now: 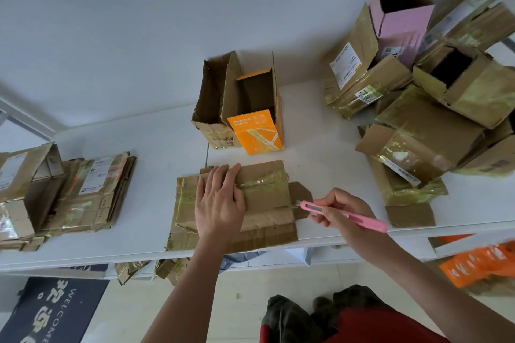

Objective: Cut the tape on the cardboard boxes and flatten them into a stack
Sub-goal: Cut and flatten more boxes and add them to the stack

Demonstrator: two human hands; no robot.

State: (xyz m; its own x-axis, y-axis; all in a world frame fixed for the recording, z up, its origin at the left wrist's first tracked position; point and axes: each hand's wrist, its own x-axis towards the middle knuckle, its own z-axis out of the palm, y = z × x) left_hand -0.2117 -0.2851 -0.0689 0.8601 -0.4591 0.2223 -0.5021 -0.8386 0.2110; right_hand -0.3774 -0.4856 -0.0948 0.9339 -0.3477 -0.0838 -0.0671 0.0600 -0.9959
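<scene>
A taped brown cardboard box point(264, 198) lies low on the white table point(156, 142) in front of me, on top of flattened cardboard. My left hand point(218, 200) presses flat on the box's left half, fingers straight. My right hand point(338, 209) grips a pink utility knife point(345, 213), whose tip touches the box's right edge by a small side flap. A stack of flattened boxes point(92, 192) lies at the left.
An open brown box holding an orange box point(259, 131) stands behind the work spot. A pile of taped boxes point(434, 108), with a pink one point(401, 11) on top, fills the right side. Cardboard scraps and a dark welcome mat point(53, 312) lie below the table's front edge.
</scene>
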